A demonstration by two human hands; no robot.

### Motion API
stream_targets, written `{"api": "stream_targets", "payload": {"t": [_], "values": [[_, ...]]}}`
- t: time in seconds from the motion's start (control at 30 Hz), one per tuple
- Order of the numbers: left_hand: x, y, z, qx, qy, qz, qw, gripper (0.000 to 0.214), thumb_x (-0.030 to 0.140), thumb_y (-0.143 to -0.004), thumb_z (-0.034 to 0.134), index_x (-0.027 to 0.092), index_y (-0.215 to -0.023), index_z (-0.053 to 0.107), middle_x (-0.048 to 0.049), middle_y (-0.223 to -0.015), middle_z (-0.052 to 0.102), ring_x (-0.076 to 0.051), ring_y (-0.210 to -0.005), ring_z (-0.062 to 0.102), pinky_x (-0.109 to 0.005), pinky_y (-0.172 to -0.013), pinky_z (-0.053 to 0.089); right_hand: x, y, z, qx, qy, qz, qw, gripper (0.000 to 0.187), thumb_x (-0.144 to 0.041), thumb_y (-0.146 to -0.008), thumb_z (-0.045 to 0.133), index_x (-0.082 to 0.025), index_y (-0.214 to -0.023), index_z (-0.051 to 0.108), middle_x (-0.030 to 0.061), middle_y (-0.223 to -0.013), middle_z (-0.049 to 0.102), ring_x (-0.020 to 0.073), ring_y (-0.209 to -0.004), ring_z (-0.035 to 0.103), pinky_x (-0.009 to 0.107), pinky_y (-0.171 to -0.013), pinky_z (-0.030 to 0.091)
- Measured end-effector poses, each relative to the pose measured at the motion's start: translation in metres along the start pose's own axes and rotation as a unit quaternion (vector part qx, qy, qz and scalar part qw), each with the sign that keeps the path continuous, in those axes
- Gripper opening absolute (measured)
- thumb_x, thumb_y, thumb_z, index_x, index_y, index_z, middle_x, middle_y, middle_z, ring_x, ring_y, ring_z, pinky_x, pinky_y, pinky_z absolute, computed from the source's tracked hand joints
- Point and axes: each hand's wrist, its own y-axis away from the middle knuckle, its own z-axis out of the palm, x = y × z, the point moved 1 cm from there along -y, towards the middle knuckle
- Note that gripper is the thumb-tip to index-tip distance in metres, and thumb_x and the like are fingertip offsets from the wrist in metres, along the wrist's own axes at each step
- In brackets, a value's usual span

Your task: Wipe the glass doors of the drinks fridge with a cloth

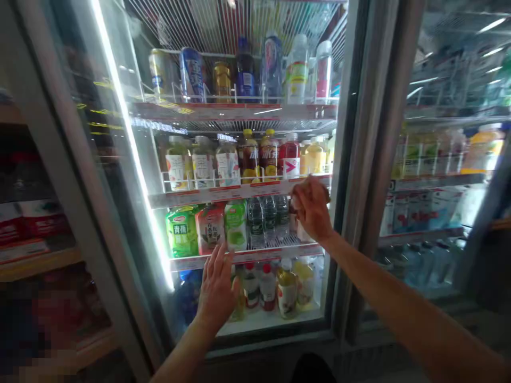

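1. Right hand (314, 206): at three o'clock from the centre of the view, fingers bent at the front strip (223, 193) of the middle shelf. Blur hides what, if anything, it grips, so I can't say. A light, level touch along the strip should work better than a hard push.
2. Left hand (217, 281): at seven o'clock from the centre, fingers spread, apparently holding nothing. Its fingertips overlap the lower strip (271, 255); contact is unclear. If used as a brace, it is best set on firm metal rather than on packaging.
3. Around the right hand: water bottles (269, 218) stand at nine o'clock and a red drink (289, 157) at eleven. A loose wrist and tucked knuckles would lower the risk of tipping them.
4. Around the left hand: a red bag (210, 229) stands at twelve o'clock, and a red-capped bottle (267, 287) at three. Soft packs probably slump if leaned on.
5. Farther out: cans (192, 73) line the top shelf at eleven o'clock from the centre. The metal post (371, 159) at three o'clock stands near the right forearm, so that elbow wants room.
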Motion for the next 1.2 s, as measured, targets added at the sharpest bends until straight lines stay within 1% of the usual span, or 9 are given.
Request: {"api": "stream_targets", "payload": {"t": [0.07, 0.23, 0.43, 0.5, 0.6, 0.73, 0.9, 1.1, 1.2], "values": [[0.006, -0.003, 0.003, 0.005, 0.004, 0.008, 1.0, 0.067, 0.014, -0.078, 0.044, 0.021, -0.141, 0.019, -0.012, -0.146, 0.029, -0.028, -0.136, 0.024, -0.05, -0.106, 0.032, 0.016, 0.007, -0.013, 0.071, 0.041, 0.097, 0.992, 0.042, -0.021, -0.09, 0.041, -0.024, -0.132, 0.044, 0.0091, -0.14, 0.036, 0.0235, -0.129, 0.034, 0.047, -0.104, 0.035], [0.008, 0.002, 0.011, 0.01, 0.002, 0.013, 1.0, 0.068, 0.014, -0.077, 0.043, 0.022, -0.141, 0.022, -0.0108, -0.144, 0.032, -0.028, -0.134, 0.028, -0.048, -0.104, 0.035, 0.027, 0.065, -0.037, 0.038, 0.082, 0.065, 0.994, 0.038, -0.02, -0.087, 0.047, -0.024, -0.125, 0.052, 0.0103, -0.125, 0.049, 0.0271, -0.121, 0.04, 0.046, -0.095, 0.042], [0.007, -0.006, 0.01, 0.028, 0.026, -0.021, 0.999, 0.056, 0.014, -0.077, 0.043, 0.02, -0.133, 0.036, -0.0105, -0.139, 0.039, -0.027, -0.128, 0.036, -0.046, -0.103, 0.037, 0.068, -0.016, -0.041, 0.103, 0.124, 0.09, 0.983, 0.022, -0.03, -0.085, 0.054, -0.024, -0.102, 0.066, 0.0073, -0.104, 0.057, 0.0217, -0.098, 0.051, 0.042, -0.088, 0.043], [0.007, -0.002, 0.01, 0.026, 0.036, -0.029, 0.999, 0.054, 0.015, -0.077, 0.043, 0.02, -0.131, 0.039, -0.0102, -0.138, 0.041, -0.026, -0.128, 0.037, -0.045, -0.102, 0.038, 0.058, -0.013, -0.036, 0.122, 0.107, 0.096, 0.982, 0.025, -0.028, -0.087, 0.05, -0.022, -0.108, 0.064, 0.0077, -0.097, 0.055, 0.0206, -0.095, 0.052, 0.039, -0.083, 0.046], [0.001, 0.012, 0.01, 0.013, 0.044, -0.025, 0.999, 0.05, 0.014, -0.077, 0.043, 0.021, -0.126, 0.045, -0.009, -0.136, 0.044, -0.025, -0.126, 0.04, -0.043, -0.101, 0.041, 0.014, 0.05, -0.028, 0.098, 0.095, 0.074, 0.988, 0.031, -0.021, -0.087, 0.047, -0.025, -0.115, 0.06, 0.0088, -0.1, 0.054, 0.0246, -0.1, 0.052, 0.041, -0.082, 0.046], [-0.009, 0.022, 0.011, -0.003, 0.046, -0.018, 0.999, 0.047, 0.014, -0.075, 0.044, 0.021, -0.121, 0.05, -0.0082, -0.133, 0.048, -0.024, -0.122, 0.045, -0.041, -0.098, 0.044, -0.019, 0.106, -0.016, -0.043, 0.041, 0.003, 0.998, 0.048, -0.013, -0.085, 0.042, -0.029, -0.131, 0.046, 0.0099, -0.105, 0.053, 0.0253, -0.103, 0.052, 0.039, -0.083, 0.046], [-0.008, 0.012, 0.006, 0.024, 0.05, -0.036, 0.998, 0.045, 0.015, -0.077, 0.042, 0.02, -0.121, 0.05, -0.0094, -0.132, 0.048, -0.023, -0.121, 0.046, -0.042, -0.098, 0.045, -0.011, 0.052, -0.004, 0.077, 0.065, 0.087, 0.991, 0.051, -0.021, -0.087, 0.039, -0.023, -0.138, 0.035, 0.0151, -0.126, 0.044, 0.0321, -0.118, 0.042, 0.052, -0.093, 0.039], [-0.012, 0.013, -0.003, 0.022, 0.042, -0.035, 0.998, 0.047, 0.012, -0.076, 0.043, 0.021, -0.122, 0.049, -0.0087, -0.132, 0.049, -0.023, -0.122, 0.045, -0.041, -0.098, 0.045, -0.038, 0.057, -0.001, -0.13, -0.026, -0.14, 0.981, 0.055, -0.014, -0.081, 0.039, -0.02, -0.136, 0.04, 0.0075, -0.128, 0.053, 0.0232, -0.116, 0.045, 0.038, -0.096, 0.04], [-0.02, 0.014, -0.008, 0.029, 0.036, -0.047, 0.998, 0.048, 0.012, -0.076, 0.043, 0.02, -0.123, 0.047, -0.0095, -0.133, 0.047, -0.023, -0.123, 0.044, -0.042, -0.099, 0.044, -0.015, 0.034, -0.006, -0.008, 0.046, -0.03, 0.998, 0.052, -0.018, -0.085, 0.041, -0.019, -0.136, 0.04, 0.0101, -0.133, 0.049, 0.0281, -0.123, 0.039, 0.048, -0.101, 0.032]]}}
